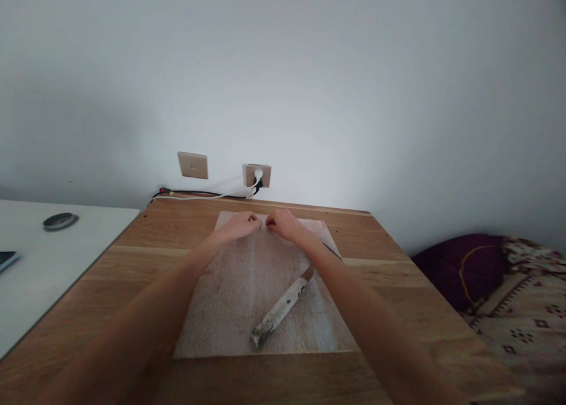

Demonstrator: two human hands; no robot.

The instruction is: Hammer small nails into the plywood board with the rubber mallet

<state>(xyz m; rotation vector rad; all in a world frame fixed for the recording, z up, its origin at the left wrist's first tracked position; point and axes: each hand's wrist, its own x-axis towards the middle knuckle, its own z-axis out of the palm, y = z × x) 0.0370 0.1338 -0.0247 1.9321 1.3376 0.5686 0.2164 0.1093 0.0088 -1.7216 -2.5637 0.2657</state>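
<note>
A pale, worn cutting board (247, 299) lies on the wooden table (380, 240). Both my arms reach across it to its far edge. My left hand (239, 224) and my right hand (283, 223) sit close together there, fingers curled and pinched toward each other. What they pinch is too small to make out. A knife with a scuffed white handle (280, 310) lies diagonally on the board under my right forearm, its dark blade tip (332, 252) showing past the arm.
A white desk (53, 257) adjoins the table on the left, with a round dark object (61, 220) and a phone edge (6, 257). Wall sockets with a white plug (257, 175) and cables sit behind. A patterned bed with a purple cushion (460, 263) lies right.
</note>
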